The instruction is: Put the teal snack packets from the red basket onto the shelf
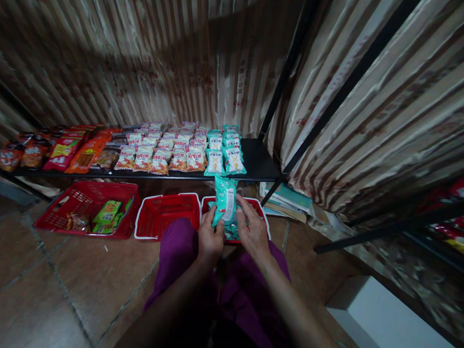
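while left fingers (208, 218) pinch one puffy, shiny green bag (226, 195), right fingers (245, 206) curve half open at its edge; three red plastic baskets (169, 210) sit frame-left to middle.

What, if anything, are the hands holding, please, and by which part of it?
A teal snack packet: the left hand grips its lower left side, while the right hand is at its right edge; whether that hand grips is unclear.

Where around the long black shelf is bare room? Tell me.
The long black shelf is bare at its right end, between the teal plastic packets and black posts. The white-rimmed red plastic basket between two others looks bare where visible. Left of the packets, white, red and orange bags crowd the shelf.
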Demonstrator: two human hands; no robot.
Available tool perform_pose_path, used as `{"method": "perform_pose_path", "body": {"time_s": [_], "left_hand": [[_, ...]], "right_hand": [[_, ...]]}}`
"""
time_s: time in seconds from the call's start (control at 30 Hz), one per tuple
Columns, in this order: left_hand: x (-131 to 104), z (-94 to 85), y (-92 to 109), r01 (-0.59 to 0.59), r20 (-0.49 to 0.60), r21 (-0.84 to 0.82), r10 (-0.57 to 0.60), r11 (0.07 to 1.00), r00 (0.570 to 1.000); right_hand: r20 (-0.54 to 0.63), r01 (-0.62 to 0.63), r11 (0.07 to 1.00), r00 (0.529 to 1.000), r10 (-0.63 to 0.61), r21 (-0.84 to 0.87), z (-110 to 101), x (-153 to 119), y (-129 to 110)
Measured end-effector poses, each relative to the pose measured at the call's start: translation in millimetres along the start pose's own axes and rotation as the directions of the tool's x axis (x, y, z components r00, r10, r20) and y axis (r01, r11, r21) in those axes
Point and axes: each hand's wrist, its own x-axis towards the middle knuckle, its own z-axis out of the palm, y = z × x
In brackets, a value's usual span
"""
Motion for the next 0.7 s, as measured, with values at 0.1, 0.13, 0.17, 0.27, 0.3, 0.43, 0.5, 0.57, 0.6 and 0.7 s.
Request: {"method": "perform_pose_path", "body": {"time_s": [0.1, 0.13, 0.17, 0.27, 0.3, 0.43, 0.5, 0.57, 0.6, 0.7], "left_hand": [[-3, -1.4, 6, -0.112, 0.047, 0.129, 0.107, 0.985, 0.993], [-4, -1.4, 8, -0.136, 0.068, 0.153, 0.126, 0.979, 0.99], [-5, -1.3, 10, -0.153, 0.085, 0.171, 0.141, 0.973, 0.986], [-9, -0.4, 15, -0.207, 0.116, 0.229, 0.185, 0.951, 0.976], [-11, 0.1, 16, -0.226, 0.129, 0.254, 0.198, 0.941, 0.972], [-16, 3.4, 18, -0.323, 0.203, 0.367, 0.264, 0.872, 0.943], [-19, 6.0, 20, -0.393, 0.23, 0.411, 0.324, 0.822, 0.918], [-23, 8.3, 23, -0.463, 0.246, 0.44, 0.393, 0.769, 0.886], [-26, 8.9, 24, -0.495, 0.254, 0.447, 0.425, 0.745, 0.869], [-31, 8.0, 26, -0.571, 0.286, 0.423, 0.494, 0.704, 0.821]], "right_hand": [[0.071, -0.078, 0.994, 0.995, 0.073, 0.077, 2, -1, -7], [0.081, -0.099, 0.99, 0.993, 0.091, 0.101, 3, -2, -9], [0.087, -0.125, 0.984, 0.99, 0.114, 0.129, 4, -2, -10], [0.103, -0.248, 0.937, 0.968, 0.229, 0.244, 8, -4, -12], [0.108, -0.293, 0.91, 0.956, 0.274, 0.293, 9, -5, -11], [0.131, -0.415, 0.735, 0.901, 0.413, 0.536, 12, -8, -10], [0.164, -0.45, 0.584, 0.864, 0.476, 0.675, 14, -8, -12], [0.206, -0.465, 0.431, 0.827, 0.523, 0.774, 14, -8, -14], [0.226, -0.468, 0.368, 0.812, 0.538, 0.804, 14, -7, -14], [0.28, -0.476, 0.234, 0.776, 0.565, 0.847, 11, -5, -12]]}}
